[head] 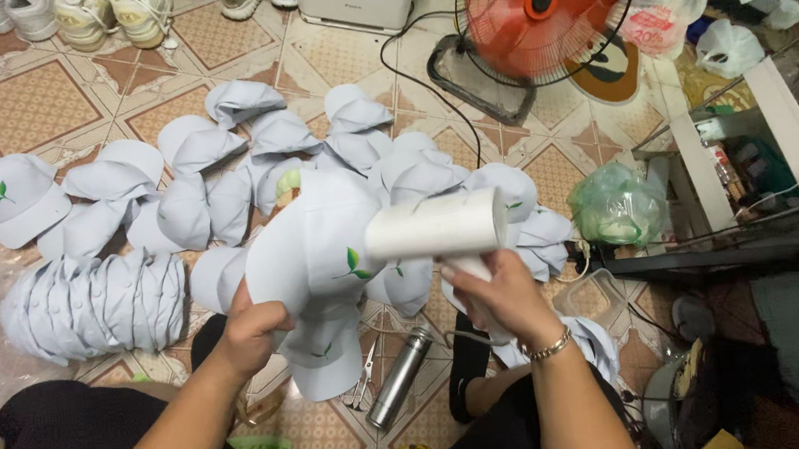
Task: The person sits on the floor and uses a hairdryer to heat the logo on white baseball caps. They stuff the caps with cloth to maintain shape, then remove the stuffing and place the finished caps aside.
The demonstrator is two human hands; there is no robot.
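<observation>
Left hand (253,329): we curl our fingers shut on the white cap (313,251), raised.
Right hand (500,293): we grip the lint roller (435,224) handle, roller against cap.

Counts, what I see from up here

2 hands of mine: left hand (253,332) on 1 white cap (310,251), right hand (497,295) on 1 lint roller (438,226). Loose caps on floor (222,173): approx 20+, can't count exactly. 1 nested cap stack (93,304). 1 red fan (544,10), 1 steel flask (399,377), 1 pr scissors (366,372), 1 green bag (618,205).
</observation>
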